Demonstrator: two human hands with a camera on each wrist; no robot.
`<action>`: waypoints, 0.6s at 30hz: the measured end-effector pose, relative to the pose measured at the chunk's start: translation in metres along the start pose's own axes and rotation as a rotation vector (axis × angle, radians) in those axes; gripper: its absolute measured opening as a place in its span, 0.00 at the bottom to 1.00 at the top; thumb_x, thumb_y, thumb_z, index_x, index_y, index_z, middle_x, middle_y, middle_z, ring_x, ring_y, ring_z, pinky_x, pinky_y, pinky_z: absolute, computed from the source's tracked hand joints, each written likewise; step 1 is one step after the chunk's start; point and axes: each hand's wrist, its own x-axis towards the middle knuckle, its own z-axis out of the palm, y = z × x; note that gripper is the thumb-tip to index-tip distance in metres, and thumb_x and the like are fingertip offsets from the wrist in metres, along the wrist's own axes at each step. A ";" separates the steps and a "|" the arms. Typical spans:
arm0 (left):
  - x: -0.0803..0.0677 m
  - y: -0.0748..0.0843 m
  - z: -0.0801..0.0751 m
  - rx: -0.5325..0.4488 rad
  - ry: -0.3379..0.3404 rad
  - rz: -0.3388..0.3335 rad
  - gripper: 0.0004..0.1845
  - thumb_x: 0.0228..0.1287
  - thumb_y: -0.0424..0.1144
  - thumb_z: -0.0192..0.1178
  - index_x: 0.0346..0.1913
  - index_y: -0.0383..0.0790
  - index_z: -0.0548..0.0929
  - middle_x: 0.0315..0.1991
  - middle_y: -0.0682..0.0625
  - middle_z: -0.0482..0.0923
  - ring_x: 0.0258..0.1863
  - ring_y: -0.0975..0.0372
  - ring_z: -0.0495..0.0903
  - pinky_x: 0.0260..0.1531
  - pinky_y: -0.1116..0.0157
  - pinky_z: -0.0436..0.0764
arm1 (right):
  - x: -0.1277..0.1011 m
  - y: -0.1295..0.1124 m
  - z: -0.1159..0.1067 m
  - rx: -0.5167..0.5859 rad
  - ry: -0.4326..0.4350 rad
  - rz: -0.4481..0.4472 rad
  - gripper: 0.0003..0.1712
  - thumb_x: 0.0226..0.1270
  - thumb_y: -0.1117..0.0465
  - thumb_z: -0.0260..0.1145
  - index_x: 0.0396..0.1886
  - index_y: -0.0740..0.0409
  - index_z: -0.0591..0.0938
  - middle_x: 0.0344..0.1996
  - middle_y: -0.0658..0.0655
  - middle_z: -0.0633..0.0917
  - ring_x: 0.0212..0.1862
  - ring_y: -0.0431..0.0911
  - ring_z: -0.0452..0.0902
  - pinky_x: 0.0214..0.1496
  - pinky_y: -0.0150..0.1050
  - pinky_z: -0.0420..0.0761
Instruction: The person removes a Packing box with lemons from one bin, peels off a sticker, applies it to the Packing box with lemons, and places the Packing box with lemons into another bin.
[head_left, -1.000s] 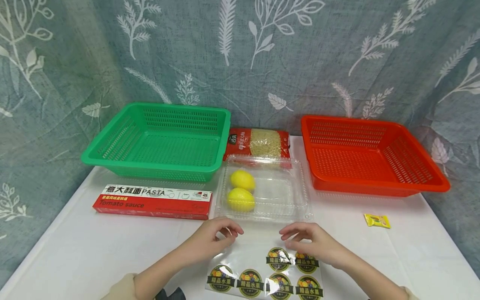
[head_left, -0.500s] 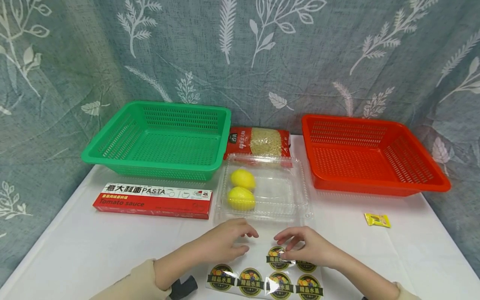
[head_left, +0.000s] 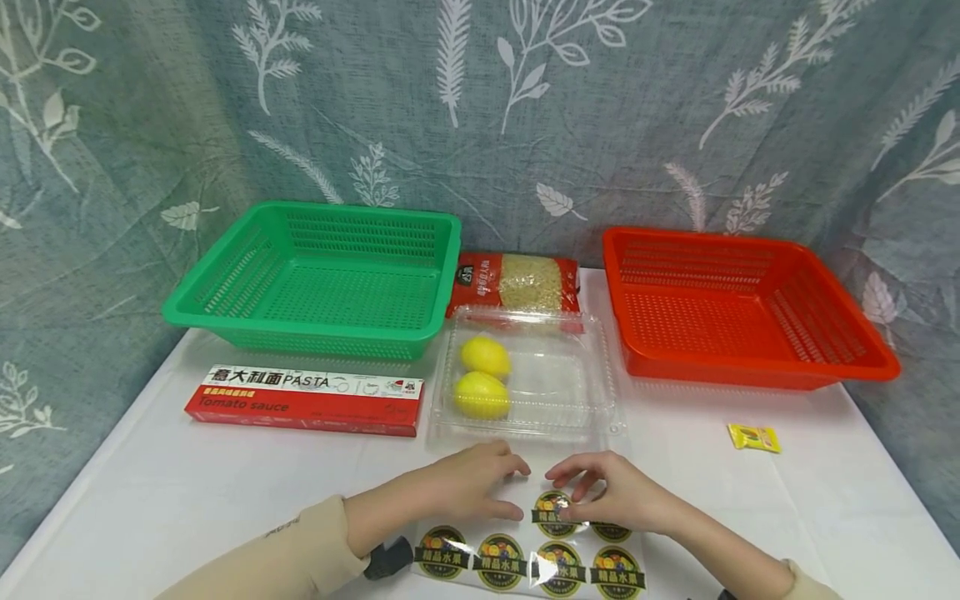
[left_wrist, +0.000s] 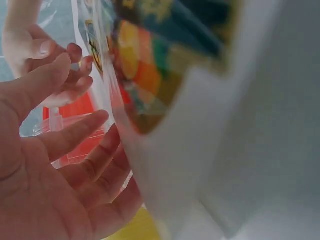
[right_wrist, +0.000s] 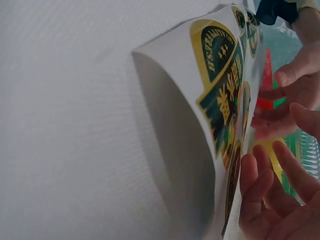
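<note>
A glossy sticker sheet (head_left: 501,552) with round fruit labels lies at the table's near edge. My left hand (head_left: 501,490) rests on its far left corner with the fingers stretched out flat. My right hand (head_left: 581,498) curls over the top middle sticker (head_left: 551,510) and pinches the sheet's far edge. In the right wrist view the sticker sheet (right_wrist: 220,100) bows up off the table beside my right hand (right_wrist: 270,195). The left wrist view shows my left hand (left_wrist: 65,165) spread next to the blurred sheet (left_wrist: 165,100). Just beyond the hands sits a clear plastic box (head_left: 570,392) with two lemons (head_left: 481,395).
A green basket (head_left: 225,287) stands back left and a red basket (head_left: 847,367) back right, with a bag of pasta (head_left: 517,283) between them. A red pasta box (head_left: 303,402) lies left of the clear box. A small yellow candy (head_left: 753,437) lies at the right.
My left hand slid right and forward onto the sheet's corner. My right hand drew a little left and down onto the top middle sticker.
</note>
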 end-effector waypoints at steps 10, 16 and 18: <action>0.009 0.003 -0.007 -0.085 -0.126 0.001 0.24 0.46 0.32 0.69 0.50 0.39 0.77 0.31 0.54 0.71 0.31 0.67 0.68 0.34 0.73 0.70 | -0.001 -0.003 -0.002 -0.026 0.009 0.005 0.21 0.50 0.61 0.71 0.45 0.62 0.80 0.39 0.55 0.82 0.34 0.42 0.75 0.32 0.32 0.78; 0.011 -0.003 -0.010 -0.298 -0.176 -0.047 0.23 0.48 0.26 0.65 0.50 0.39 0.77 0.40 0.51 0.80 0.39 0.66 0.76 0.43 0.71 0.73 | -0.003 -0.007 -0.005 -0.053 0.035 -0.009 0.20 0.50 0.62 0.71 0.45 0.60 0.81 0.41 0.55 0.82 0.35 0.43 0.75 0.30 0.32 0.78; 0.012 -0.005 -0.011 -0.375 -0.185 -0.056 0.23 0.47 0.24 0.64 0.49 0.40 0.77 0.40 0.50 0.81 0.40 0.65 0.76 0.46 0.70 0.72 | -0.004 -0.008 -0.006 -0.066 0.042 -0.018 0.20 0.50 0.62 0.71 0.45 0.59 0.81 0.41 0.54 0.82 0.35 0.42 0.76 0.30 0.33 0.78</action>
